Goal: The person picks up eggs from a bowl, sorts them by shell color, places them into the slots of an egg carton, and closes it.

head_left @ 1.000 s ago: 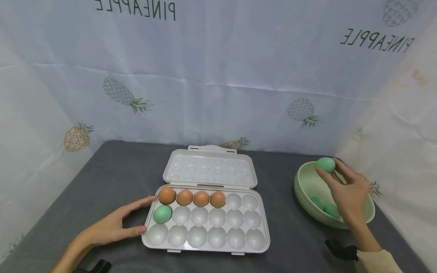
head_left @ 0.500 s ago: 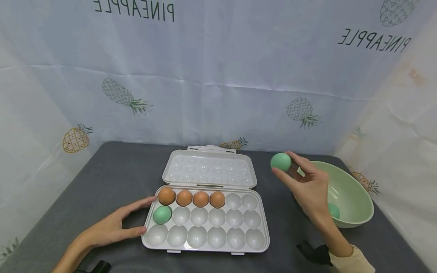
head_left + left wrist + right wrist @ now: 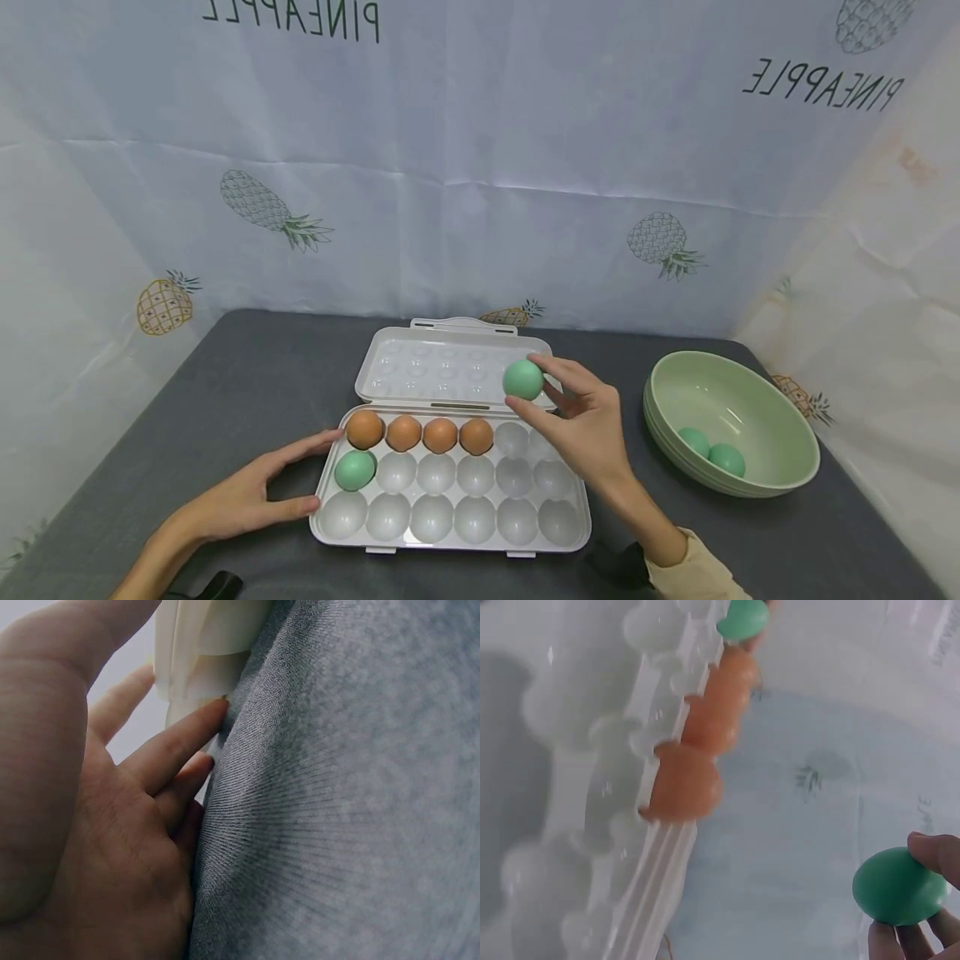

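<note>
Transfer of a green egg to the tray, apparently at the carrying step. The right hand (image 3: 592,425) pinches the held egg (image 3: 523,380) between thumb and fingertips; in the head view the egg appears in front of the right part of the raised lid (image 3: 431,367), above the back row of the tray (image 3: 452,497) and not yet in a cup. The left hand (image 3: 243,498) grasps nothing: its fingers are extended, with thumb and forefinger resting against the tray's left edge, presumably to steady it. Four brown eggs (image 3: 403,433) occupy the back row from the left, and one seated egg (image 3: 355,470) fills the leftmost cup of the middle row. The bowl (image 3: 750,392), at right, holds two spare eggs (image 3: 726,459). The next move probably calls for bringing the held egg left and down to a free cup, perhaps the one beside the seated egg, and loosening the pinch only once the shell is supported. Compared with the frame one second earlier, the right hand and its egg have travelled from the bowl to the tray, leaving the bowl's interior unobstructed; the left hand, the tray and the five filled cups appear unchanged.
</note>
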A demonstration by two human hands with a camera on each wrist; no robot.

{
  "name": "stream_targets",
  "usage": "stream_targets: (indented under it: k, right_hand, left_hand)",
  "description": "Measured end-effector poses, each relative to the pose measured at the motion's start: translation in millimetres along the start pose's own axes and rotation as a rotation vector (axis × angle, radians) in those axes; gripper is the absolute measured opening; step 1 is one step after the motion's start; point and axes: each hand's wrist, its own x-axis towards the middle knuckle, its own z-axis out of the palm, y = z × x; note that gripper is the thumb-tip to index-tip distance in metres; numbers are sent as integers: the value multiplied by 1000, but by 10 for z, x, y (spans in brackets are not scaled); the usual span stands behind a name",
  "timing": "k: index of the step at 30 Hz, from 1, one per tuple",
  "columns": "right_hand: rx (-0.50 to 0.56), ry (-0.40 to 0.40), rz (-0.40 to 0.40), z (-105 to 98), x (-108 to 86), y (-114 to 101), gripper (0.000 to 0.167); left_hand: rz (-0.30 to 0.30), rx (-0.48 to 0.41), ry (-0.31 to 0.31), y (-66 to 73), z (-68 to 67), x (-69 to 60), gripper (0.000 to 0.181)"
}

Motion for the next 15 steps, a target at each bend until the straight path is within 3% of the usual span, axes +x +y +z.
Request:
stream_targets:
  k: [15]
  right_hand:
    - [126, -145, 106, 658, -222, -17, 48]
  left_hand:
    - [11, -1, -12, -8, -5, 9, 72]
